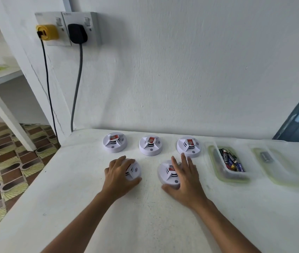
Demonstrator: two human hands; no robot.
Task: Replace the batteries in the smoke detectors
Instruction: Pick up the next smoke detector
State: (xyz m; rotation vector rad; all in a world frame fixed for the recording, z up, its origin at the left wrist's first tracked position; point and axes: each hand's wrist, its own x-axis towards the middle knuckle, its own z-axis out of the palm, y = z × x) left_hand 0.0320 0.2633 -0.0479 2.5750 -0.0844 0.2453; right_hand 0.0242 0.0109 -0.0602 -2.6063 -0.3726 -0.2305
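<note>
5 smoke detectors sat on the white table [145, 216]: 3 in a back row near the wall, at 11 o'clock [114, 142], 12 o'clock [150, 146] and 1 o'clock [189, 147] from the hands, and 2 in front.

Left hand [118, 177] lay over the front-left detector [133, 170], fingers curled round its rim, gripping it. Right hand [183, 181] rested on the front-right detector [168, 173], fingers spread and nearly straight, thumb on the table at the unit's near edge; a touch, not a grip.

At 3 o'clock stood a clear tub of batteries [231, 160]. Beyond it, a second tub [280, 167] held 1 dark item, too blurred to identify.

Judgement: early step, selecting a unit; all 5 looked closed, face-up. The next move likely calls for turning 1 detector over and finding its battery cover, with the other hand steadying the body.
</note>
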